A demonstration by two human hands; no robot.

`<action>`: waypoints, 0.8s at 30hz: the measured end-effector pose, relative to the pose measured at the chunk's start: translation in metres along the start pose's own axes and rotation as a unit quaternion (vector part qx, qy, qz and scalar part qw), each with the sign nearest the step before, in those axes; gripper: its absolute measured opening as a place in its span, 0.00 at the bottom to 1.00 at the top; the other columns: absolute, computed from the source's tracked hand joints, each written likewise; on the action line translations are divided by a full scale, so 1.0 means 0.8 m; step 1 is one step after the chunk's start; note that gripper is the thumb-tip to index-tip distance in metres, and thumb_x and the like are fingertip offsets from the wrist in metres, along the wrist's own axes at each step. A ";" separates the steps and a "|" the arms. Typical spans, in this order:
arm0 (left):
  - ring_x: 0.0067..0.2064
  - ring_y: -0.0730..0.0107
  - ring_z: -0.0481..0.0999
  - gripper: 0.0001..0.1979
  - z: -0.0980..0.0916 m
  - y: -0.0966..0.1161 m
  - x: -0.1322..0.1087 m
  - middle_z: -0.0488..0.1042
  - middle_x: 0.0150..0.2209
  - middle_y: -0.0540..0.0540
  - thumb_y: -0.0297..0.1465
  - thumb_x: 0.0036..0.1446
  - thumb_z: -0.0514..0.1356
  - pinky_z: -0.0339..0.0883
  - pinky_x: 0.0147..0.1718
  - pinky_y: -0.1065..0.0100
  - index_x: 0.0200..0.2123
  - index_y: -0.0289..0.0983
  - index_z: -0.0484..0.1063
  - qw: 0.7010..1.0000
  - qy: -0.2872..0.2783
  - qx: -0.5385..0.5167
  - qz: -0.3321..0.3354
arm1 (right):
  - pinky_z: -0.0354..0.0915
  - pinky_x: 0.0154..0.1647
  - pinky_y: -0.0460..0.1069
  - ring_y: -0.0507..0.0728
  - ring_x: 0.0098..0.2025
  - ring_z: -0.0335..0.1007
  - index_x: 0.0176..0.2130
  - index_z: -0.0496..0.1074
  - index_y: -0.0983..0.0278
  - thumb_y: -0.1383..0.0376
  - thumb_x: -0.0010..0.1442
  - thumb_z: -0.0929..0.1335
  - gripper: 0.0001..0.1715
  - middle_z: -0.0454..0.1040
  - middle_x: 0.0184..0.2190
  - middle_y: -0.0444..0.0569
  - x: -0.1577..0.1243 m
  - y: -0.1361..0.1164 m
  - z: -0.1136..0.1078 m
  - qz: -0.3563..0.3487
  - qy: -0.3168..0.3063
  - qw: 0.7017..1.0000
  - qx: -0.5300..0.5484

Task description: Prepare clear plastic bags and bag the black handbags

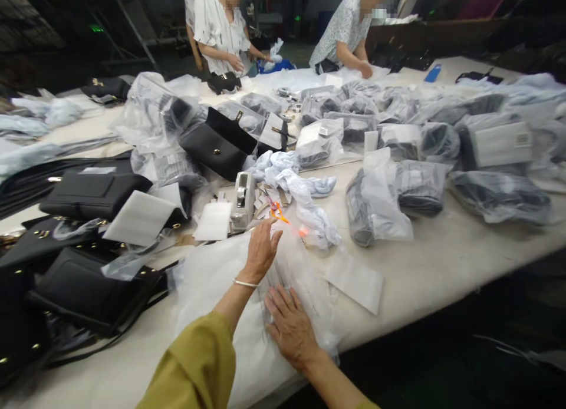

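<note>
Smoothing the white wrapped package (247,315) at the worktop's (442,261) near edge, we press both hands, left hand (262,250) and right hand (289,326), fingers spread flat on it; sealing it likely calls for the tape dispenser (243,200) just beyond.

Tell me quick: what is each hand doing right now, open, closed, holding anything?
Left hand: open, fingers spread, resting flat on the white plastic bag, holding nothing.
Right hand: open, palm down, pressing the same bag, holding nothing.
</note>
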State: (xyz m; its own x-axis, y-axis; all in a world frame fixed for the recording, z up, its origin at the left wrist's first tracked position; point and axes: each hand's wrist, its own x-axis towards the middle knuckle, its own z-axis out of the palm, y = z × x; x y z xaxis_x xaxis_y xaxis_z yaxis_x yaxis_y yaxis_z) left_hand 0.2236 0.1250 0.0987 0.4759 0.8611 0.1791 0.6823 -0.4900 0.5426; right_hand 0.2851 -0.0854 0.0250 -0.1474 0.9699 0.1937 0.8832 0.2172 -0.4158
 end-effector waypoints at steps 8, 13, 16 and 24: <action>0.68 0.59 0.56 0.23 -0.036 -0.025 -0.121 0.63 0.65 0.40 0.27 0.66 0.49 0.56 0.65 0.47 0.63 0.39 0.57 0.988 0.069 0.134 -0.033 | 0.44 0.71 0.65 0.63 0.72 0.44 0.68 0.52 0.61 0.60 0.68 0.61 0.32 0.53 0.69 0.51 0.064 -0.009 -0.046 0.006 0.060 0.997 -0.051; 0.70 0.52 0.49 0.31 0.001 -0.073 -0.127 0.52 0.70 0.41 0.41 0.64 0.56 0.51 0.66 0.41 0.67 0.44 0.52 0.970 0.030 0.220 -0.102 | 0.43 0.69 0.69 0.67 0.71 0.43 0.66 0.56 0.61 0.54 0.68 0.59 0.32 0.56 0.68 0.56 0.103 0.051 -0.006 -0.018 0.061 0.991 -0.120; 0.71 0.51 0.48 0.35 -0.004 -0.118 -0.139 0.48 0.71 0.41 0.45 0.62 0.57 0.51 0.66 0.43 0.68 0.44 0.50 0.956 0.027 0.238 -0.170 | 0.44 0.69 0.69 0.68 0.70 0.45 0.65 0.58 0.62 0.51 0.67 0.58 0.33 0.60 0.66 0.57 0.098 0.084 0.017 -0.007 0.029 0.987 -0.155; 0.67 0.48 0.58 0.28 -0.102 -0.171 -0.219 0.56 0.67 0.35 0.36 0.66 0.52 0.52 0.64 0.39 0.67 0.36 0.55 0.891 0.032 0.312 -0.329 | 0.43 0.69 0.69 0.68 0.70 0.47 0.64 0.60 0.63 0.49 0.68 0.55 0.34 0.57 0.67 0.56 0.091 0.089 0.025 -0.005 0.027 0.986 -0.164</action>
State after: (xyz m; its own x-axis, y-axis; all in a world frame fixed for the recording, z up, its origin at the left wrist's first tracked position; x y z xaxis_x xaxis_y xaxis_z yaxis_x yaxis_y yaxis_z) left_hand 0.0014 0.0523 0.0597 -0.1605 0.9859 0.0470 0.9869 0.1611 -0.0101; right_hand 0.3281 0.0026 -0.0080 -0.1418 0.9587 0.2465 0.9795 0.1718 -0.1048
